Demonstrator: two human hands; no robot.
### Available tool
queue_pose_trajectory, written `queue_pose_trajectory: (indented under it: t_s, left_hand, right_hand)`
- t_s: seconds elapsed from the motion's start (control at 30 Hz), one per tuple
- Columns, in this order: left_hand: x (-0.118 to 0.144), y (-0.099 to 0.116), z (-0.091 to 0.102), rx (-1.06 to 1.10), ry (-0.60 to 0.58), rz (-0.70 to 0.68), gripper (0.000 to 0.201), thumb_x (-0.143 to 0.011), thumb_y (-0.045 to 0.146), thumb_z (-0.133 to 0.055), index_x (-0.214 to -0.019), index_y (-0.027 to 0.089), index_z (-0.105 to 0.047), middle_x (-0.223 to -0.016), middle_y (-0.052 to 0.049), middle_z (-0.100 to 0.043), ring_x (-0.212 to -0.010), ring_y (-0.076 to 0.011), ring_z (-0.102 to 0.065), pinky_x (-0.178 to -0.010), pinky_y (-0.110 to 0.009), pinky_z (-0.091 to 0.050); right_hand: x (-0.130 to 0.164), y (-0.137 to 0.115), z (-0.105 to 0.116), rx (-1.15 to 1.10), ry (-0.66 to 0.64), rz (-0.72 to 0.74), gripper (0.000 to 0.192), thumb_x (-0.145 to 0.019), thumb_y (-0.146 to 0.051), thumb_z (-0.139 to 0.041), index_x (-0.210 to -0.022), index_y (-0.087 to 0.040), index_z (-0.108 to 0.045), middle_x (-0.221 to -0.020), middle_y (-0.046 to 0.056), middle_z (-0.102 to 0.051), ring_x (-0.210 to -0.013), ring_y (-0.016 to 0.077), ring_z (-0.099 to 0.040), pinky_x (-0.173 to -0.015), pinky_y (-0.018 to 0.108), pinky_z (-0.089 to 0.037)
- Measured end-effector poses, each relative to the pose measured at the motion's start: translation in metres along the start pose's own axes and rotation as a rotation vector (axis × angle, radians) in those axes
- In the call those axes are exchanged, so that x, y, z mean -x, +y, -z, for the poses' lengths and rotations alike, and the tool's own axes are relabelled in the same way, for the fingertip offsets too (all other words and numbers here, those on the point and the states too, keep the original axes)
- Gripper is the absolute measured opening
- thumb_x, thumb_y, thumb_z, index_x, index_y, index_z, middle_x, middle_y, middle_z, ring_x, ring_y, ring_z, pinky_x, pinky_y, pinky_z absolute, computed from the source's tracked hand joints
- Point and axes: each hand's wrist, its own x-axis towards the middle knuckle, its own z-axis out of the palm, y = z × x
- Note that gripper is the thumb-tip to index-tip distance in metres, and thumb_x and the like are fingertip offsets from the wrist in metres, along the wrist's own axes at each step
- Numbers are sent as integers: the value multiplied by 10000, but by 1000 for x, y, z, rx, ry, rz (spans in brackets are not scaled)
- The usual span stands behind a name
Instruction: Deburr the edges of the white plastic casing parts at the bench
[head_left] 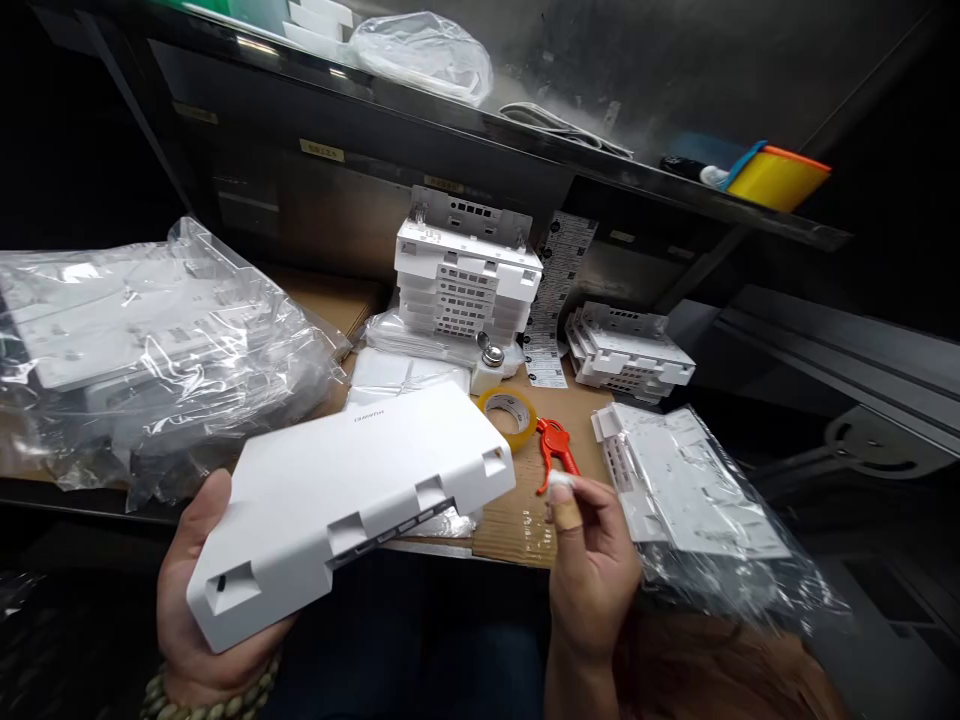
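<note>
Left hand (199, 590): mine, cupped under the near-left corner of the flat white plastic housing (352, 500), fingers clamped on its edge.
Housing risk: it juts right, unsupported; 1 slip and I judge it tips.
Right hand (592, 570): fingertips pinched on a small white scrap (561, 482), near the red-handled cutter (556, 450).

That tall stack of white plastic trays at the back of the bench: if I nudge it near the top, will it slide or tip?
The stack of white trays is taller than wide, so it probably tips or shears. Its layers look loosely stacked and may slide apart. It seems to rest partly on a plastic bag, likely slippery footing.
</note>
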Motion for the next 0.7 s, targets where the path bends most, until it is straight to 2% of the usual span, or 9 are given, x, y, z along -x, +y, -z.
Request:
queue_pose_trajectory:
  t_s: [0.1, 0.2, 0.27, 0.33, 0.4, 0.5, 0.6, 0.7]
  left_hand:
    - [10, -5, -16, 24, -72, -56, 495, -968, 632, -534, -1363, 344, -610, -1068, 35, -820, -905, -194, -781, -820, -294, -606]
    - [17, -10, -20, 11, -112, -45, 609, -930, 776, -445, -1368, 387, -613, -996, 55, -826, -788, -141, -771, -704, -207, -582]
    - [19, -13, -16, 20, -99, 4, 625, -913, 806, -430, -1341, 399, -635, -866, 85, -817, -671, -120, -749, -611, -176, -559]
    - [19, -15, -9, 39, -90, 56, 625, -863, 838, -491, -1275, 406, -676, -778, 110, -796, -572, -121, -721, -540, -179, -546]
    - [19, -17, -4, 51, -100, 89, 654, -733, 871, -635, -1185, 405, -715, -731, 116, -779, -513, -132, -694, -461, -179, -513]
    - [16, -20, 3, 74, -109, 97, 700, -538, 822, -827, -1109, 430, -725, -658, 129, -745, -471, -128, -655, -378, -156, -425]
    - [11, -21, 12, 69, -64, 138, 822, -403, 784, -901, -1142, 486, -699, -628, 148, -719, -486, -128, -659, -348, -152, -378]
    - [6, -21, 23, 3, -17, 159, 989, -305, 803, -902, -1222, 527, -656, -649, 135, -723, -611, -172, -724, -329, -170, -356]
  right_hand:
    - [-5, 3, -3, -146, 36, -178, 247, -944, -423, -703, -1065, -210, -671, -917, 13, -707, -842, 161, -661, -830, 336, -520]
    - [-8, 4, -7, -286, -22, -289, 286, -939, -464, -702, -1073, -223, -631, -965, 22, -730, -914, 179, -688, -897, 378, -531]
    - [-8, 4, -9, -359, -65, -355, 293, -927, -480, -711, -1051, -229, -624, -981, 22, -735, -927, 183, -698, -888, 374, -546]
    - [-7, 1, -10, -411, -94, -439, 308, -914, -497, -718, -1049, -236, -625, -991, 21, -744, -892, 176, -707, -838, 346, -560]
    - [-6, -1, -11, -432, -109, -524, 340, -895, -517, -730, -1066, -241, -629, -979, 17, -755, -833, 168, -710, -782, 320, -566]
    - [-5, -5, -11, -419, -132, -604, 395, -864, -551, -739, -1080, -238, -630, -940, 12, -763, -769, 174, -714, -722, 306, -568]
    - [-4, -10, -11, -403, -154, -635, 425, -840, -576, -740, -1062, -236, -614, -871, 0, -757, -731, 191, -716, -673, 307, -563]
    - [-3, -12, -10, -394, -151, -642, 446, -836, -580, -745, -1086, -240, -599, -853, -10, -749, -710, 190, -708, -634, 292, -549]
